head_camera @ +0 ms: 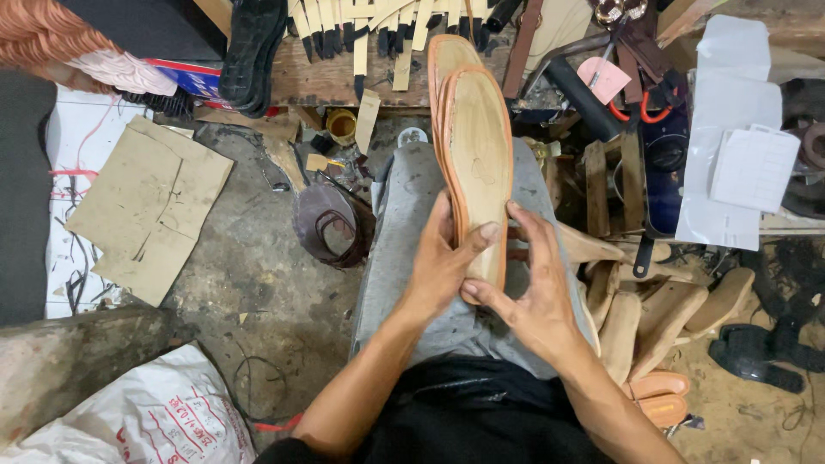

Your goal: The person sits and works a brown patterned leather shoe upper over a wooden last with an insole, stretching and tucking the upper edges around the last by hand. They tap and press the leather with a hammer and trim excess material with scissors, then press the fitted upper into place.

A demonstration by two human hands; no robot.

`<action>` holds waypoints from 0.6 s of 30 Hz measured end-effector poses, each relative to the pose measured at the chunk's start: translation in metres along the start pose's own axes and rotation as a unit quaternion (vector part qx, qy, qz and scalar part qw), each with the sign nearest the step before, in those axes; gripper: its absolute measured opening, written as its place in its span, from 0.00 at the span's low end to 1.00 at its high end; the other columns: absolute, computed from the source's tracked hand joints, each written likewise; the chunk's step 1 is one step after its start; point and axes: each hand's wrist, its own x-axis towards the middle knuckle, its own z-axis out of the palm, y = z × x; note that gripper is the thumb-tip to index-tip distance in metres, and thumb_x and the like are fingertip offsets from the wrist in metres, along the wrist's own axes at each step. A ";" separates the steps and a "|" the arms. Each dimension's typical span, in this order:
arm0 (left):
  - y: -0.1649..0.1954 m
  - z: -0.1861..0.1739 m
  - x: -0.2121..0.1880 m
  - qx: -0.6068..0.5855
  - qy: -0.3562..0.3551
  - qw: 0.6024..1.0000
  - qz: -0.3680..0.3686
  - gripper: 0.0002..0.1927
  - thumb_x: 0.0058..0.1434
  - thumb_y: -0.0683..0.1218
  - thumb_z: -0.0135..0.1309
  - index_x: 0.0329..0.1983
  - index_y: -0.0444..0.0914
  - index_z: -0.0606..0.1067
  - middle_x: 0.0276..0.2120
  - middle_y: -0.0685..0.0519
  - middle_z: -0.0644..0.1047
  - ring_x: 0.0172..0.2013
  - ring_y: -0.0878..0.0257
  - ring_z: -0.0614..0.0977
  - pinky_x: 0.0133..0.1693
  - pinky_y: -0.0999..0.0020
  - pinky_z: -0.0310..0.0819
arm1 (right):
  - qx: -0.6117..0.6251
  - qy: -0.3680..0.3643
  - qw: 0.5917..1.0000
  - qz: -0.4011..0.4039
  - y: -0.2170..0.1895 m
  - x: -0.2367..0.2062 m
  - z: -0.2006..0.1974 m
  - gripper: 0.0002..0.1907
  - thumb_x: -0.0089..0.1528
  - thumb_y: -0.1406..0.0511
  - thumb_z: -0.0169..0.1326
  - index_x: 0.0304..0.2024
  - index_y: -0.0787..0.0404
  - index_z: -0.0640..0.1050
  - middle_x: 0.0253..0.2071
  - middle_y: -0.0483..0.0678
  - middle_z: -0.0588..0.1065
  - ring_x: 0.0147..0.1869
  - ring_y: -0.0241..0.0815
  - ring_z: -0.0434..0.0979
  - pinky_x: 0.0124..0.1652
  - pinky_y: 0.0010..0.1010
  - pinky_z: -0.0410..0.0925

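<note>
A long tan shoe sole with an orange rim [475,155] lies lengthwise on my grey-trousered knee [404,223], toe pointing away. My left hand [443,262] grips its near end from the left, thumb pressed across the heel. My right hand [531,288] holds the same end from the right, with the thumb under the heel and the fingers spread along the edge. A second orange-edged sole [444,53] shows beneath it at the far end.
Wooden shoe lasts [653,314] lie piled at my right. Cardboard pieces [150,206] lie on the concrete floor at left, a white sack [146,412] near left. Strips, dark soles [251,51] and orange-handled scissors [640,107] crowd the far bench. Black sandals [756,352] lie right.
</note>
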 end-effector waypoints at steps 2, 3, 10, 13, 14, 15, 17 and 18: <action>-0.004 -0.001 -0.004 -0.114 -0.003 0.993 -0.007 0.33 0.74 0.53 0.50 0.76 0.37 0.56 0.67 0.47 0.69 0.66 0.59 0.70 0.67 0.60 0.64 | 0.058 0.005 0.996 0.061 -0.001 0.002 0.003 0.50 0.51 0.66 0.69 0.71 0.64 0.58 0.64 0.56 0.66 0.62 0.49 0.74 0.58 0.37 0.70; -0.005 -0.003 -0.005 -0.193 -0.001 0.981 -0.019 0.34 0.74 0.55 0.47 0.78 0.38 0.53 0.68 0.47 0.67 0.67 0.57 0.70 0.67 0.58 0.63 | 0.032 -0.008 0.999 0.036 0.000 0.003 0.003 0.49 0.52 0.66 0.67 0.72 0.65 0.58 0.66 0.58 0.65 0.65 0.51 0.72 0.61 0.38 0.68; -0.010 0.004 -0.006 -0.286 -0.008 0.958 0.012 0.33 0.77 0.48 0.38 0.81 0.43 0.44 0.72 0.45 0.61 0.70 0.53 0.66 0.69 0.55 0.60 | -0.060 0.008 0.996 -0.059 0.008 -0.001 0.006 0.41 0.58 0.69 0.63 0.73 0.65 0.62 0.68 0.61 0.68 0.72 0.55 0.70 0.69 0.39 0.62; -0.012 0.009 -0.008 -0.244 0.001 0.970 0.002 0.34 0.77 0.47 0.41 0.82 0.41 0.45 0.74 0.48 0.59 0.71 0.57 0.64 0.70 0.59 0.58 | -0.067 0.043 0.996 -0.048 0.006 0.002 0.013 0.40 0.56 0.69 0.66 0.69 0.64 0.65 0.63 0.57 0.71 0.67 0.51 0.73 0.65 0.36 0.65; -0.012 0.006 -0.008 -0.250 -0.026 0.968 0.008 0.34 0.76 0.49 0.42 0.82 0.40 0.47 0.75 0.49 0.60 0.72 0.59 0.64 0.72 0.61 0.57 | -0.068 0.062 0.995 -0.044 0.006 0.006 0.013 0.40 0.55 0.68 0.66 0.68 0.64 0.66 0.62 0.56 0.72 0.65 0.50 0.75 0.63 0.35 0.67; -0.012 0.001 -0.007 -0.255 -0.055 0.965 0.016 0.34 0.75 0.50 0.43 0.81 0.39 0.49 0.75 0.51 0.61 0.74 0.60 0.64 0.73 0.63 0.56 | -0.019 0.075 0.997 -0.021 0.006 0.011 0.011 0.40 0.57 0.69 0.65 0.69 0.64 0.65 0.63 0.55 0.71 0.66 0.48 0.74 0.64 0.34 0.67; -0.013 -0.016 0.000 -0.185 -0.085 0.979 0.028 0.34 0.75 0.51 0.45 0.80 0.36 0.54 0.73 0.49 0.65 0.72 0.59 0.67 0.73 0.63 0.58 | 0.078 0.098 0.992 0.022 0.005 0.023 -0.005 0.39 0.60 0.70 0.62 0.72 0.65 0.63 0.66 0.52 0.71 0.66 0.45 0.73 0.64 0.34 0.66; -0.013 -0.028 0.003 -0.110 -0.084 0.990 0.030 0.32 0.75 0.51 0.47 0.79 0.34 0.58 0.69 0.46 0.69 0.69 0.56 0.70 0.71 0.61 0.61 | 0.042 0.127 0.991 -0.005 0.006 0.035 -0.019 0.38 0.61 0.71 0.63 0.72 0.65 0.64 0.66 0.53 0.70 0.67 0.44 0.73 0.65 0.34 0.67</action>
